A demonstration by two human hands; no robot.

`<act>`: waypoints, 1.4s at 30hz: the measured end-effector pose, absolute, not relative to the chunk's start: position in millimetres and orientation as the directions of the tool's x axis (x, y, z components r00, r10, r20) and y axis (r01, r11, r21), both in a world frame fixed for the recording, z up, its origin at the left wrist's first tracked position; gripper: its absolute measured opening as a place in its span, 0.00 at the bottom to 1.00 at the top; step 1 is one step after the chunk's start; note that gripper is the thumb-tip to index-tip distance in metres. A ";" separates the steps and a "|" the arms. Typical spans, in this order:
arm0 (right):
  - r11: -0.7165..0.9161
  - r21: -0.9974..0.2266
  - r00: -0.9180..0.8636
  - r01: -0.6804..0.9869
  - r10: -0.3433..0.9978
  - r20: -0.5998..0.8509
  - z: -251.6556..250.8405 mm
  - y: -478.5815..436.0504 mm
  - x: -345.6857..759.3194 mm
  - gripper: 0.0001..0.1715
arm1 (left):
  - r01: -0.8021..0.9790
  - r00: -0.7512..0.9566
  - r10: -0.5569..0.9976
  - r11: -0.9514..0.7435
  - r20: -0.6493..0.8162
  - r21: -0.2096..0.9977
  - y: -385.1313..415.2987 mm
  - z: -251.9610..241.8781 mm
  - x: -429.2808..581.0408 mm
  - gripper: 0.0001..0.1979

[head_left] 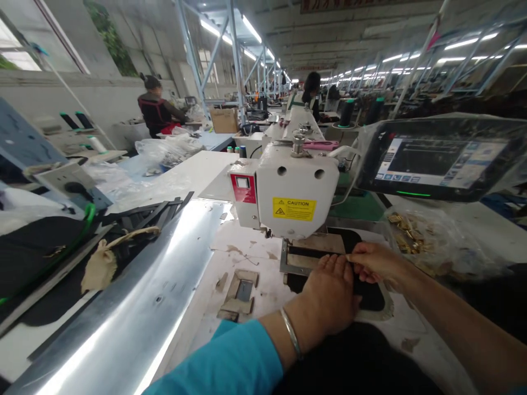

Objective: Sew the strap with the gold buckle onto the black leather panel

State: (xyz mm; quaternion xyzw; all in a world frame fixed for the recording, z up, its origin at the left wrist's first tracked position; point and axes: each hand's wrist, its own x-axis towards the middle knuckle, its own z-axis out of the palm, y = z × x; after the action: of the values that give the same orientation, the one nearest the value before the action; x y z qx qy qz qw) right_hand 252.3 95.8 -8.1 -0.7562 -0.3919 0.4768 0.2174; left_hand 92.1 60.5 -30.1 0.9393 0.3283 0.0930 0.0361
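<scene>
Black, soft sheet material, probably fabric or thin leather, makes up the workpiece (368, 293), which lies flat on the tabletop (193, 170) at lower centre of the frame, partly under the metal clamp frame (304, 257) of the sewing machine (294, 192). Judged from its flat lie, the piece is light and limp; it will likely fold if lifted by one corner and slide easily on the smooth surface. Hold is best taken at the near edge, with flat pressure rather than a pinch.

The left hand (331, 299) rests palm down on the workpiece, fingers extended and held together, tips at the clamp frame. The right hand (373, 262) lies just beside it, fingers curled with the tips pressing on the piece at the frame's right edge; whether they pinch anything cannot be told.

A pale border shows around the workpiece's lower right curve.
</scene>
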 end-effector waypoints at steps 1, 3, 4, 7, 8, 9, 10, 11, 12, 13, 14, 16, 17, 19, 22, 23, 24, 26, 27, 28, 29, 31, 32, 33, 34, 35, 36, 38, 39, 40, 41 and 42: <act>-0.597 -0.706 0.232 0.381 0.801 -0.552 -9.2 96.1 253.4 0.12 | 0.628 0.754 0.639 -0.769 0.152 0.116 60.0 -31.2 96.9 0.34; -0.593 -0.712 0.221 0.376 0.803 -0.553 -10.9 96.6 255.1 0.12 | 0.648 0.737 0.654 -0.755 0.167 0.098 60.3 -32.2 95.9 0.36; -0.592 -0.713 0.218 0.376 0.804 -0.553 -11.7 96.8 255.8 0.12 | 0.655 0.730 0.661 -0.749 0.173 0.096 61.0 -31.8 90.1 0.36; -0.592 -0.712 0.213 0.377 0.804 -0.555 -14.4 97.7 257.4 0.11 | 0.707 0.678 0.715 -0.698 0.169 0.112 63.4 -27.6 57.7 0.38; -0.594 -0.710 0.213 0.378 0.802 -0.558 -15.5 98.0 258.0 0.11 | 0.726 0.659 0.734 -0.678 0.166 0.115 64.1 -26.1 44.7 0.38; -0.595 -0.709 0.210 0.378 0.801 -0.560 -16.5 98.3 258.5 0.12 | 0.738 0.646 0.746 -0.665 0.164 0.116 64.7 -25.0 32.4 0.37; -0.596 -0.708 0.207 0.379 0.800 -0.563 -17.3 98.4 259.0 0.12 | 0.744 0.640 0.751 -0.659 0.167 0.112 65.2 -24.6 21.7 0.37; -0.595 -0.708 0.203 0.379 0.800 -0.564 -17.8 98.5 259.3 0.12 | 0.745 0.638 0.751 -0.658 0.172 0.108 65.4 -25.1 13.2 0.36; -0.596 -0.708 0.198 0.380 0.800 -0.567 -17.9 98.5 259.6 0.12 | 0.745 0.638 0.749 -0.659 0.179 0.105 65.5 -26.4 7.3 0.36; -0.596 -0.707 0.191 0.381 0.799 -0.571 -17.5 98.6 259.7 0.11 | 0.745 0.635 0.750 -0.658 0.186 0.107 65.3 -28.4 3.7 0.36; -0.598 -0.705 0.183 0.382 0.797 -0.576 -16.7 98.8 259.7 0.11 | 0.749 0.628 0.755 -0.652 0.191 0.116 64.9 -31.0 2.2 0.36; -0.602 -0.698 0.169 0.388 0.791 -0.588 -14.6 99.6 259.9 0.10 | 0.755 0.610 0.766 -0.640 0.203 0.143 63.5 -36.3 2.3 0.35; -0.604 -0.693 0.162 0.393 0.787 -0.595 -13.7 100.3 260.1 0.10 | 0.752 0.607 0.766 -0.640 0.210 0.159 62.6 -38.1 2.7 0.34; -0.607 -0.684 0.150 0.403 0.782 -0.605 -13.0 102.3 261.1 0.09 | 0.754 0.593 0.772 -0.632 0.230 0.177 60.9 -38.8 2.4 0.33; -0.610 -0.673 0.139 0.417 0.775 -0.617 -15.1 105.3 263.5 0.10 | 0.817 0.502 0.830 -0.547 0.241 0.181 60.3 -31.7 -0.6 0.29; -0.609 -0.672 0.135 0.421 0.775 -0.617 -16.2 106.1 264.2 0.10 | 0.845 0.462 0.854 -0.505 0.239 0.174 61.0 -28.2 -1.5 0.26; -0.607 -0.671 0.133 0.425 0.776 -0.617 -17.0 106.6 264.9 0.10 | 0.868 0.428 0.873 -0.469 0.234 0.163 62.2 -24.6 -2.2 0.24; -0.598 -0.670 0.131 0.441 0.781 -0.611 -17.8 106.7 265.8 0.10 | 0.893 0.394 0.892 -0.428 0.221 0.136 65.6 -18.8 -2.5 0.21; -0.590 -0.668 0.134 0.453 0.786 -0.604 -17.5 106.4 266.2 0.11 | 0.898 0.391 0.897 -0.421 0.209 0.126 67.3 -16.9 -2.2 0.21; -0.583 -0.665 0.138 0.467 0.791 -0.596 -16.9 105.9 266.5 0.11 | 0.901 0.392 0.901 -0.417 0.187 0.120 68.9 -15.5 -1.5 0.22; -0.573 -0.661 0.144 0.484 0.797 -0.586 -16.1 105.3 266.9 0.11 | 0.902 0.395 0.905 -0.415 0.158 0.119 70.2 -14.6 -0.5 0.23; -0.554 -0.651 0.159 0.519 0.811 -0.563 -14.2 104.0 267.8 0.12 | 0.908 0.392 0.915 -0.402 0.099 0.120 71.5 -13.2 1.9 0.24; -0.546 -0.646 0.167 0.533 0.816 -0.553 -13.4 103.4 268.3 0.13 | 0.912 0.386 0.920 -0.392 0.072 0.121 71.7 -12.4 3.1 0.25; -0.539 -0.642 0.172 0.545 0.821 -0.544 -12.8 102.8 268.6 0.13 | 0.916 0.378 0.924 -0.382 0.052 0.124 71.6 -11.4 4.1 0.25; -0.534 -0.640 0.174 0.553 0.825 -0.538 -12.3 102.4 268.5 0.14 | 0.919 0.371 0.928 -0.373 0.040 0.127 71.6 -10.1 4.6 0.25; -0.530 -0.638 0.175 0.558 0.827 -0.534 -12.1 102.2 268.1 0.14 | 0.921 0.367 0.930 -0.368 0.031 0.129 71.6 -8.5 4.6 0.25; -0.528 -0.638 0.174 0.561 0.828 -0.532 -12.0 102.1 267.1 0.14 | 0.922 0.365 0.931 -0.365 0.026 0.127 71.7 -6.9 4.0 0.25; -0.525 -0.642 0.169 0.559 0.830 -0.531 -12.2 102.7 263.6 0.14 | 0.923 0.366 0.930 -0.366 0.021 0.116 72.4 -3.7 1.0 0.25; -0.524 -0.645 0.167 0.557 0.831 -0.530 -12.4 103.4 261.2 0.14 | 0.924 0.366 0.930 -0.366 0.018 0.110 72.9 -2.5 -1.0 0.25; -0.522 -0.649 0.164 0.553 0.832 -0.530 -12.6 104.1 258.4 0.14 | 0.926 0.364 0.931 -0.363 0.013 0.105 73.5 -1.8 -3.2 0.25; -0.521 -0.653 0.161 0.550 0.833 -0.529 -12.7 105.0 255.6 0.14 | 0.926 0.365 0.931 -0.364 0.007 0.103 74.2 -1.8 -5.3 0.26; -0.521 -0.656 0.158 0.547 0.833 -0.530 -12.9 105.8 252.7 0.14 | 0.925 0.367 0.930 -0.365 0.003 0.103 74.9 -2.4 -7.3 0.25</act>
State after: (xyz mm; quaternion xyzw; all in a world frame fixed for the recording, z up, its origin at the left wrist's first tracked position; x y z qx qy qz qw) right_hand 252.7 105.8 -12.9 -0.7445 -0.4634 0.4539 0.1577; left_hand -7.3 74.9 -2.4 0.8257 0.5618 0.0300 0.0417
